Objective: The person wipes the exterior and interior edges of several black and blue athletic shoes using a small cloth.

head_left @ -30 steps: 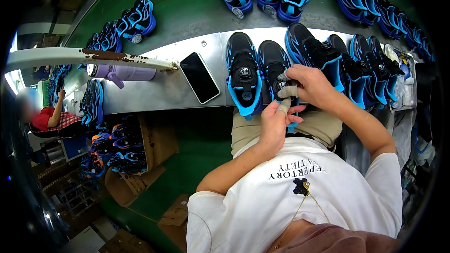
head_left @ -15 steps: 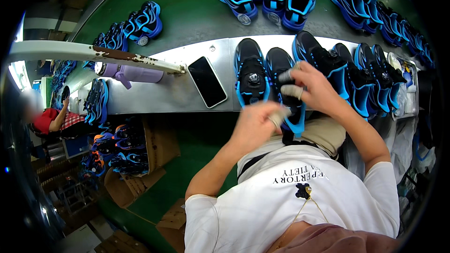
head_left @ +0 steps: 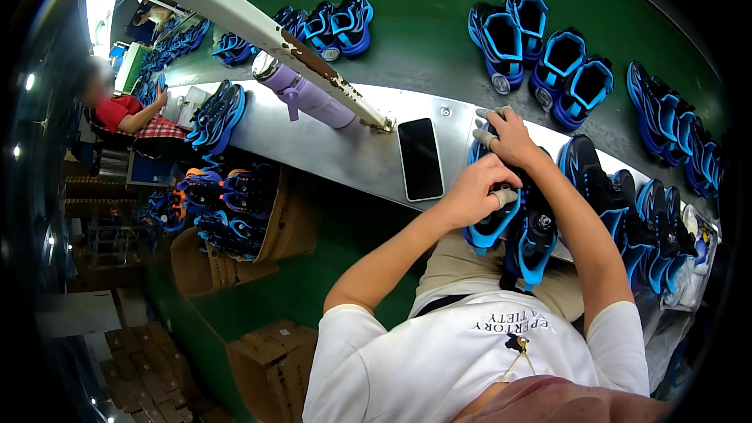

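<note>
A black and blue sneaker [head_left: 491, 232] sits at the bench's near edge under both my hands, its heel toward me. My left hand [head_left: 475, 194] has its fingers curled in at the sneaker's top around the tongue; the fingertips are partly hidden. Farther forward, my right hand [head_left: 513, 139] closes over the toe end of this sneaker. Pale covers show on some fingertips of both hands. Close on the right lies a matching sneaker [head_left: 537, 236] with a round dial on its tongue, its heel sticking out past the edge.
A phone [head_left: 421, 160] lies left of my hands, near a purple bottle [head_left: 313, 102] and a chipped white bar [head_left: 313, 59]. More sneakers [head_left: 595, 188] line the right. Others stand on the green surface [head_left: 423, 23]. A shoe-filled carton [head_left: 294, 223] is lower left; a person in red [head_left: 125, 113] sits beyond.
The view has swung, so the bench appears farther right and lower. My hands have moved from the right-hand sneaker of the pair to the left-hand one.
</note>
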A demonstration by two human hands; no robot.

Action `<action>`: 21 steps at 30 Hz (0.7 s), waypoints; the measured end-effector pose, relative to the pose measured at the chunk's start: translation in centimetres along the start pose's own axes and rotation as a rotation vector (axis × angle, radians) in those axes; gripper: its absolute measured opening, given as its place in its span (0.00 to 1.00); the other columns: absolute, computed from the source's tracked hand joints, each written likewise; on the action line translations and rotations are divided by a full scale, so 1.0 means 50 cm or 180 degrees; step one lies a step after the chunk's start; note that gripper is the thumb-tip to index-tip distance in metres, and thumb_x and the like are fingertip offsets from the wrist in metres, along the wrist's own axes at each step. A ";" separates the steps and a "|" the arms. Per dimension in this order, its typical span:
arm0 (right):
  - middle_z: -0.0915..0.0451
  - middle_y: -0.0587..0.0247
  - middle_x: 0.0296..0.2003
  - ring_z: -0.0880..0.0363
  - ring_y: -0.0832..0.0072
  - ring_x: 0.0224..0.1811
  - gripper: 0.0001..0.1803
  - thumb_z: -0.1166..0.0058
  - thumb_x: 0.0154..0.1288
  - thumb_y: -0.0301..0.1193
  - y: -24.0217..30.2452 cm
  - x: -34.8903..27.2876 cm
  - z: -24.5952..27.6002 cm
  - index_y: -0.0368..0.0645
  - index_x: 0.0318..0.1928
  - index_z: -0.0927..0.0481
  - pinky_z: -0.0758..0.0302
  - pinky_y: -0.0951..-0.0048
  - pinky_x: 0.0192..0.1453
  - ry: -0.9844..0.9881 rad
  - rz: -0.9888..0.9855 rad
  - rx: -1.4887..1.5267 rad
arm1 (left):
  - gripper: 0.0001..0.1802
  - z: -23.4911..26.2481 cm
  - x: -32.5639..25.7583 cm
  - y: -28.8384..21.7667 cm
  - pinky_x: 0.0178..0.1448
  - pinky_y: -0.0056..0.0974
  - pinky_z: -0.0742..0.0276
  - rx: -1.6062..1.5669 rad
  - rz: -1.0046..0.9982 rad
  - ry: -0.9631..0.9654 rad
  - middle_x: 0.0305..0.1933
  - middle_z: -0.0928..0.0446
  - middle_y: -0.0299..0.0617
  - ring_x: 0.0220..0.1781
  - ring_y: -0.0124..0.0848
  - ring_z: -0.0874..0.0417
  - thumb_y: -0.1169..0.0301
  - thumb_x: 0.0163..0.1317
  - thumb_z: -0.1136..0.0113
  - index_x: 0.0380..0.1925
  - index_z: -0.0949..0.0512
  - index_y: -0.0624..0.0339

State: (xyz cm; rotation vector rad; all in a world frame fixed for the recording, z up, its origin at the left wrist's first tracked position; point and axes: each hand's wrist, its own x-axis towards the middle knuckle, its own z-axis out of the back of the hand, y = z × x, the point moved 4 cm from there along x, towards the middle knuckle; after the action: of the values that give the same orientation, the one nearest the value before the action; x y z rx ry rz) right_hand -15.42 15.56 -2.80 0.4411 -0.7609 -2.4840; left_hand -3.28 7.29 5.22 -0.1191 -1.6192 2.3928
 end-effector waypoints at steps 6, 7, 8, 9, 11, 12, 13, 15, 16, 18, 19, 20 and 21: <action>0.33 0.45 0.56 0.34 0.47 0.58 0.27 0.45 0.61 0.48 -0.018 -0.008 0.009 0.55 0.59 0.26 0.36 0.52 0.62 -0.0172 0.0210 0.0119 | 0.11 -0.003 0.008 -0.016 0.36 0.33 0.33 0.0077 0.0153 -0.0065 0.34 0.33 0.38 0.30 0.30 0.33 0.76 0.53 0.38 0.39 0.20 0.57; 0.33 0.45 0.56 0.34 0.47 0.58 0.27 0.45 0.61 0.48 -0.013 -0.007 0.006 0.55 0.59 0.26 0.36 0.52 0.62 -0.0151 0.0237 0.0163 | 0.13 -0.008 0.002 -0.012 0.36 0.33 0.33 0.0219 0.0219 -0.0297 0.33 0.33 0.37 0.30 0.29 0.33 0.76 0.53 0.38 0.40 0.20 0.56; 0.33 0.45 0.55 0.35 0.47 0.58 0.27 0.45 0.61 0.48 -0.010 -0.004 0.003 0.56 0.59 0.25 0.36 0.53 0.63 -0.0136 0.0260 0.0211 | 0.14 -0.007 0.008 -0.003 0.37 0.33 0.33 0.0123 0.0163 -0.0020 0.34 0.32 0.37 0.31 0.30 0.33 0.76 0.53 0.38 0.42 0.20 0.56; 0.33 0.46 0.55 0.35 0.48 0.59 0.27 0.45 0.61 0.48 -0.009 -0.005 0.002 0.56 0.59 0.25 0.36 0.54 0.63 -0.0175 0.0331 0.0219 | 0.16 -0.002 0.009 0.006 0.37 0.34 0.32 -0.0012 0.0099 0.0255 0.35 0.30 0.38 0.32 0.30 0.32 0.76 0.53 0.38 0.44 0.21 0.56; 0.30 0.48 0.48 0.32 0.50 0.54 0.25 0.43 0.60 0.45 0.002 -0.010 0.010 0.55 0.58 0.25 0.33 0.57 0.59 -0.0232 0.0286 0.0187 | 0.17 0.008 0.002 -0.003 0.39 0.33 0.31 0.0139 0.0087 0.0401 0.35 0.29 0.38 0.35 0.31 0.31 0.75 0.53 0.38 0.45 0.21 0.56; 0.30 0.48 0.47 0.32 0.50 0.52 0.25 0.44 0.60 0.45 0.003 -0.012 0.006 0.53 0.57 0.25 0.33 0.56 0.57 -0.0356 0.0352 0.0235 | 0.17 0.003 -0.002 -0.008 0.42 0.33 0.31 0.0218 0.0170 0.0255 0.36 0.29 0.38 0.39 0.31 0.31 0.75 0.53 0.37 0.46 0.22 0.56; 0.30 0.48 0.47 0.32 0.50 0.52 0.25 0.44 0.60 0.45 -0.001 -0.012 0.007 0.53 0.57 0.25 0.33 0.56 0.57 -0.0361 0.0302 0.0246 | 0.17 0.000 -0.003 -0.012 0.43 0.32 0.31 0.0462 -0.0056 -0.0208 0.38 0.29 0.39 0.38 0.31 0.30 0.74 0.53 0.36 0.45 0.23 0.58; 0.32 0.46 0.54 0.34 0.49 0.56 0.26 0.45 0.60 0.50 -0.006 -0.007 0.007 0.56 0.57 0.24 0.35 0.55 0.62 -0.0130 0.0109 0.0200 | 0.16 -0.008 0.000 -0.009 0.43 0.32 0.31 0.0506 0.0264 -0.0285 0.39 0.30 0.38 0.37 0.30 0.30 0.73 0.53 0.36 0.44 0.23 0.58; 0.32 0.46 0.53 0.34 0.49 0.56 0.26 0.45 0.60 0.50 -0.014 -0.003 0.001 0.56 0.56 0.23 0.35 0.55 0.61 -0.0187 0.0197 0.0242 | 0.16 -0.007 0.005 -0.007 0.43 0.32 0.31 0.0252 0.0202 -0.0042 0.39 0.30 0.38 0.36 0.30 0.30 0.72 0.52 0.35 0.43 0.23 0.58; 0.32 0.47 0.53 0.33 0.49 0.55 0.25 0.45 0.60 0.50 -0.014 -0.007 -0.001 0.56 0.56 0.23 0.34 0.55 0.61 -0.0213 0.0181 0.0285 | 0.17 0.005 0.009 -0.010 0.44 0.32 0.31 -0.0078 0.0248 0.0384 0.38 0.30 0.37 0.36 0.29 0.30 0.73 0.53 0.36 0.45 0.23 0.58; 0.32 0.47 0.53 0.33 0.49 0.55 0.25 0.44 0.60 0.50 -0.012 -0.007 0.001 0.56 0.56 0.23 0.34 0.55 0.61 -0.0246 0.0201 0.0314 | 0.17 0.006 0.006 -0.013 0.44 0.31 0.32 -0.0006 0.0188 0.0421 0.38 0.30 0.37 0.35 0.29 0.30 0.74 0.53 0.36 0.45 0.23 0.58; 0.32 0.47 0.53 0.33 0.49 0.55 0.25 0.44 0.59 0.50 -0.012 -0.005 0.002 0.55 0.55 0.22 0.34 0.54 0.61 -0.0283 0.0238 0.0295 | 0.17 -0.001 0.004 -0.012 0.44 0.31 0.32 -0.0020 0.0190 0.0432 0.38 0.30 0.37 0.35 0.29 0.30 0.74 0.53 0.36 0.45 0.23 0.58; 0.32 0.47 0.53 0.33 0.49 0.55 0.25 0.44 0.59 0.50 -0.009 -0.006 0.002 0.55 0.55 0.22 0.34 0.54 0.61 -0.0281 0.0225 0.0300 | 0.18 0.002 0.002 -0.015 0.44 0.31 0.32 0.0637 -0.0109 -0.0069 0.38 0.29 0.36 0.35 0.28 0.31 0.74 0.53 0.37 0.46 0.23 0.58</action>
State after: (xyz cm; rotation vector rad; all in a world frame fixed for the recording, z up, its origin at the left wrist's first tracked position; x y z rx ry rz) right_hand -15.34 16.08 -2.94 0.3334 -0.9160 -2.4224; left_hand -3.30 7.51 5.96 -0.0285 -1.3688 2.5207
